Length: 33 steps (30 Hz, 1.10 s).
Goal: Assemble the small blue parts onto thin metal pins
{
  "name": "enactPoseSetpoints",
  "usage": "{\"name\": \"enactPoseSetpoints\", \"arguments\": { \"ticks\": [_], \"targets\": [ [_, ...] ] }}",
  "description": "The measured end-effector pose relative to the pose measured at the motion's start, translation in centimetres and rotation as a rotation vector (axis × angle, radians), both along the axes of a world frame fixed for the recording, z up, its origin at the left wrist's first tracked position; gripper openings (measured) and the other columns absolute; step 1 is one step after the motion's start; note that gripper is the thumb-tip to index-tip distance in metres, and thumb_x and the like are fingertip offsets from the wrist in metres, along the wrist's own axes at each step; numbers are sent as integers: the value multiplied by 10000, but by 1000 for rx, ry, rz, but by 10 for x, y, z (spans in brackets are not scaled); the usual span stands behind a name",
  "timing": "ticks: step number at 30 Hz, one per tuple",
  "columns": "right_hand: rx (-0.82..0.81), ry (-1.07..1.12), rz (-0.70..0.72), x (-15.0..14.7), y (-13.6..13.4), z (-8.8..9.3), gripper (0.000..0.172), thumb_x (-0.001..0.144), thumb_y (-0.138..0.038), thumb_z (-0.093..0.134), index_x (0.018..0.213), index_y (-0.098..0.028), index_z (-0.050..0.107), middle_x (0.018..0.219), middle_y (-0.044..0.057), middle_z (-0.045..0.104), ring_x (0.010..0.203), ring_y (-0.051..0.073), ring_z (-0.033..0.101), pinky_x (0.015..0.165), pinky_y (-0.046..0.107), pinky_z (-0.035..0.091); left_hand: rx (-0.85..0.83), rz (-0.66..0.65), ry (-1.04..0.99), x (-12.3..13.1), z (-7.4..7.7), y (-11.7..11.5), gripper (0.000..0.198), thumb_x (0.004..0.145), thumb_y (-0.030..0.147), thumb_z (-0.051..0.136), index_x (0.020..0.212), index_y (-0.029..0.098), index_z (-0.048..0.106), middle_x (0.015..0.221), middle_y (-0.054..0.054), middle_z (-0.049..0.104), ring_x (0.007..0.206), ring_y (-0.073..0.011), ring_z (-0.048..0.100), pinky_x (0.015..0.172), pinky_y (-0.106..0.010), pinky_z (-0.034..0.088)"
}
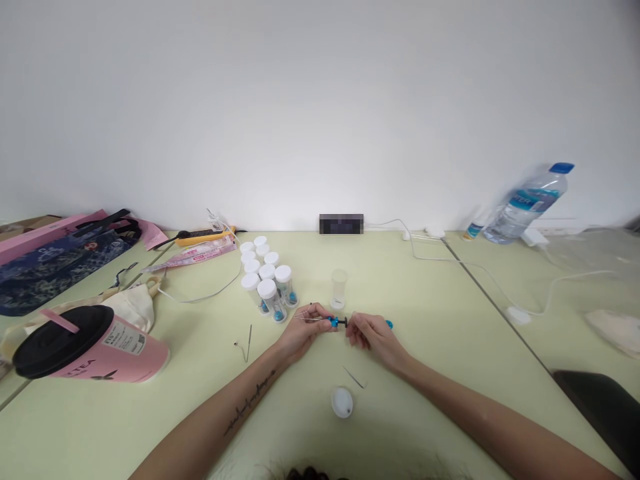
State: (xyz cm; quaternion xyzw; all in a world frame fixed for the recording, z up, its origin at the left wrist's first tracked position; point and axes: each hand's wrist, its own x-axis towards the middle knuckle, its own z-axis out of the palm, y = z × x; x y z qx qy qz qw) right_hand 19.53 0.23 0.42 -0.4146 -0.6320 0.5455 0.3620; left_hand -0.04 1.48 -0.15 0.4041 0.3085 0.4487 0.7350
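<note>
My left hand (303,328) is closed in a pinch on a small blue and black part (333,322), with thin metal rods running back along the fingers. Curled fingers of my right hand (373,335) meet at the part's black end; whatever they hold is hidden. A blue round piece (389,325) lies just beyond the right hand. Behind both hands stands an open clear vial (339,287) with something small at its bottom. Nearer to me are a white cap (342,403) and a thin metal pin (354,377). Bent metal wires (249,345) lie left of my left forearm.
Several white-capped vials (267,288) holding blue pieces stand left of the hands. A pink cup (100,347) with a black lid is at the left. A dark device (341,224) leans by the wall. A water bottle (527,203) and white cables (480,265) are at the right.
</note>
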Motion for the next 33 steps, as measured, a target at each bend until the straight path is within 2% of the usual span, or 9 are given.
{"name": "enactPoseSetpoints", "arguments": {
  "ticks": [7,13,17,20,23,26,30,33],
  "targets": [
    [33,-50,45,0,0,3,409,889,-489,467,662,-161,553,574,-2,527,499,106,439,485,229,334,17,-39,30,0,3,-3,209,615,173,788,757,116,646,753,-49,674,730,-147,625,768,-301,467],
    [61,-49,12,0,0,2,256,821,-430,606,828,-194,507,559,-67,431,474,88,363,461,210,278,23,-29,22,0,3,-2,164,658,152,759,770,121,644,765,-44,682,729,-116,617,748,-251,450],
    [66,-31,13,1,0,0,265,820,-436,606,871,-199,498,542,-80,406,472,90,382,467,208,295,23,-28,20,0,2,-1,163,659,152,758,770,122,643,763,-41,684,725,-113,616,743,-247,450],
    [62,-26,13,1,1,-2,315,892,-497,456,868,-188,514,555,-59,431,473,97,398,468,215,320,23,-30,23,0,2,-1,173,655,160,761,775,122,643,764,-41,683,723,-120,621,758,-263,456],
    [61,-48,20,1,0,-1,427,925,-519,349,754,-173,532,566,-24,482,479,104,417,474,227,333,21,-34,31,0,2,-2,192,638,164,773,771,119,642,773,-48,682,735,-135,627,779,-289,462],
    [64,-74,32,0,-1,2,419,905,-505,418,675,-171,518,602,-3,521,508,109,437,492,231,339,19,-30,36,0,3,-2,206,627,178,781,766,122,641,773,-49,682,747,-146,631,787,-304,464],
    [75,-82,21,0,-3,6,289,858,-484,525,839,-196,516,599,-41,472,484,98,392,468,217,307,16,-14,34,0,4,-2,202,639,188,775,774,126,638,780,-46,682,742,-133,624,771,-278,460],
    [93,-67,13,1,-3,6,305,836,-479,559,960,-209,489,641,-41,487,482,92,383,464,213,303,22,-7,37,1,4,-2,193,651,181,767,782,128,636,775,-40,678,734,-123,619,768,-270,459]
  ]
}}
